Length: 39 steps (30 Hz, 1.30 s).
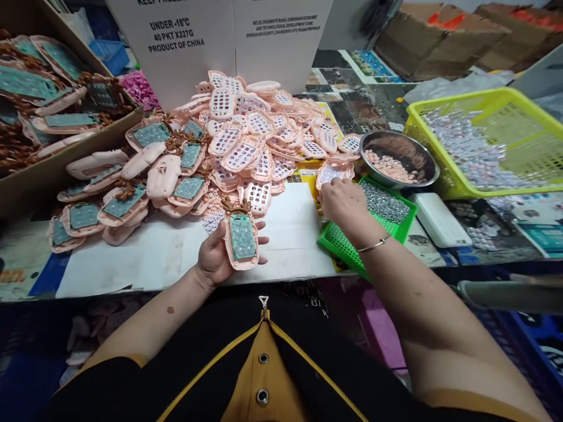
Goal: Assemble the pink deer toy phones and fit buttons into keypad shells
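Observation:
My left hand (215, 255) is shut on a pink deer-shaped toy phone shell (241, 239) with a green circuit board set in it, held face up above the white sheet (290, 234). My right hand (345, 202) reaches over the near corner of a green tray (347, 249) full of small silvery parts (385, 204). Its fingers are curled down by the tray's far left edge, close to an empty pink keypad shell (332, 173); what they pinch is hidden.
A heap of empty pink shells (259, 132) lies ahead; fitted ones with boards (132, 202) lie left and fill a cardboard box (53, 99). A metal bowl (398, 158), a yellow basket (484, 140) and a white cardboard box (220, 41) stand beyond.

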Tool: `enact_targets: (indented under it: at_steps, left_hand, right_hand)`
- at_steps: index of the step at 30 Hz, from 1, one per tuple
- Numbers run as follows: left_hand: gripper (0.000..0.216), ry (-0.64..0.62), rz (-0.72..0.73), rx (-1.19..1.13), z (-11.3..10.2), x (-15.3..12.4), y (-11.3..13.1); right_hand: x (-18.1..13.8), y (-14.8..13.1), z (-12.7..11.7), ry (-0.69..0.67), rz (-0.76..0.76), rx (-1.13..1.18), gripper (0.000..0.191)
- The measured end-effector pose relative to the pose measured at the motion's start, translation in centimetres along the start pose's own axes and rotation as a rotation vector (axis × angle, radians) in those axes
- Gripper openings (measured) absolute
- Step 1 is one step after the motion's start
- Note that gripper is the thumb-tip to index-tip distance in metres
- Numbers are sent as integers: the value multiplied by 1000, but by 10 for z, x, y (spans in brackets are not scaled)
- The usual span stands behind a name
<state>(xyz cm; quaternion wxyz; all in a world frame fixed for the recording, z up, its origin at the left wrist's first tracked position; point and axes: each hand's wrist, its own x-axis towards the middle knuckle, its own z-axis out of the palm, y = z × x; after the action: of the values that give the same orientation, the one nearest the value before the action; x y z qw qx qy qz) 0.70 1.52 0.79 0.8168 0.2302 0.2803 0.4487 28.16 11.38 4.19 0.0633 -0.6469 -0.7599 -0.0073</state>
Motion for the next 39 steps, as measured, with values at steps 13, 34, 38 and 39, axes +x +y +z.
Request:
enact_targets:
  at_steps: [13,34,38,39]
  left_hand:
    - [87,159,71,0,2,7,-1]
    - [69,-40,-203,-287,8,-33,-52]
    - [105,-124,-263,-256,0,-32,-55]
    - [110,-137,-275,-253,-2,-32,-54]
  right_hand:
    - [-64,-23,-10,202,-272,-303,32]
    - [-156,-60,9,484,-800,-1,22]
    - [-156,-49,16,455,-686,10,21]
    - [-156,-47,19,457,-667,9,19]
